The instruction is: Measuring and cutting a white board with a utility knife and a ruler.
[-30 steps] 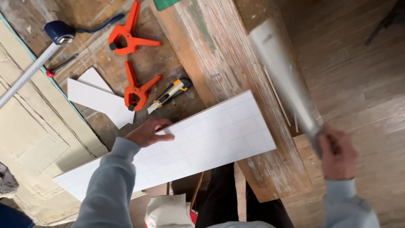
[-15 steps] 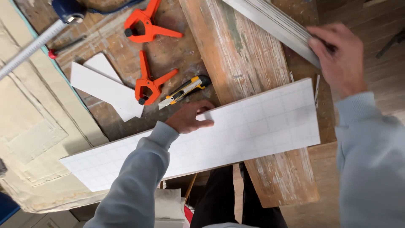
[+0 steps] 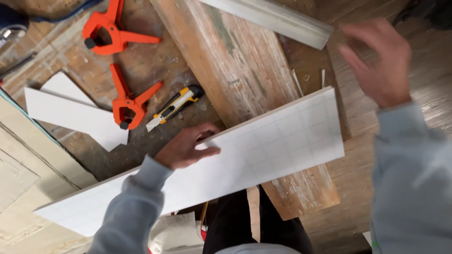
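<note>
Left hand (image 3: 186, 148): I press it flat, fingers spread, on the long white gridded panel (image 3: 263, 150), pinning it across the worn plank (image 3: 235, 70).
Right hand (image 3: 376, 61): blurred, open, holding nothing, just beside the grey trim strip (image 3: 273, 19).
Utility knife (image 3: 174, 107): just above my left hand, beside the orange clamp (image 3: 129, 101) on the desk (image 3: 155, 66).

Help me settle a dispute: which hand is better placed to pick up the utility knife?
Left. The left hand rests on the white board, right beside the utility knife. The right hand is raised far across the plank, blurred, near the metal strip.
</note>
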